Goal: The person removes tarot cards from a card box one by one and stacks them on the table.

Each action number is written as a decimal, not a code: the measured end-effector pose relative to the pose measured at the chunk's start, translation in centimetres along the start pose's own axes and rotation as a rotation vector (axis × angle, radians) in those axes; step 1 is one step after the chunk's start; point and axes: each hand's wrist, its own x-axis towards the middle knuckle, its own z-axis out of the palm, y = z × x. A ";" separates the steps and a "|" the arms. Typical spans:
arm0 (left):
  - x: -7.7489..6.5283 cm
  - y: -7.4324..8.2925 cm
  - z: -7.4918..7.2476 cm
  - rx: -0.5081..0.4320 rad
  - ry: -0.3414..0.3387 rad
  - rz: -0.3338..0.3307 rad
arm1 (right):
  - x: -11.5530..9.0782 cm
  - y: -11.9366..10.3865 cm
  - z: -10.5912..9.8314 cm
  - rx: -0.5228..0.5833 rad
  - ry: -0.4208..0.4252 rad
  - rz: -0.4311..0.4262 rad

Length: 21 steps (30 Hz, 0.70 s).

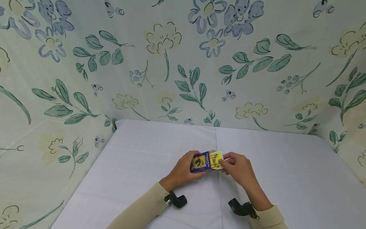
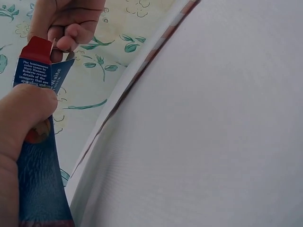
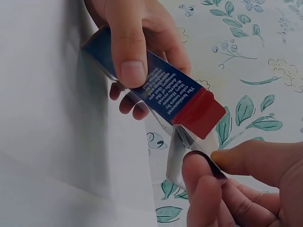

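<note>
A blue tarot card box [image 1: 199, 161] with a yellow picture panel is gripped by my left hand [image 1: 183, 168], thumb along one narrow side. From its right end sticks out a yellow, white-edged card [image 1: 216, 160], or a stack of them; how many, I cannot tell. My right hand [image 1: 238, 167] pinches the card's outer end between thumb and fingers. In the right wrist view a red end flap [image 3: 201, 113] stands folded out from the box, and the pinched piece shows edge-on. The rest of the cards inside the box is hidden.
A white cloth [image 1: 160, 136] covers the table beneath both hands, with a crease running down its middle. Floral fabric [image 1: 171, 63] hangs behind and at both sides. Black wrist-worn devices [image 1: 241, 208] sit at both cuffs.
</note>
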 end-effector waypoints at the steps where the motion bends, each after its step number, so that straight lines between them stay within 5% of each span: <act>1: 0.0 0.0 0.0 -0.004 -0.002 -0.006 | 0.0 0.0 -0.1 0.006 -0.002 0.005; 21: 0.0 -0.2 0.1 -0.069 -0.008 -0.040 | 0.1 0.1 -2.9 0.152 -0.070 0.040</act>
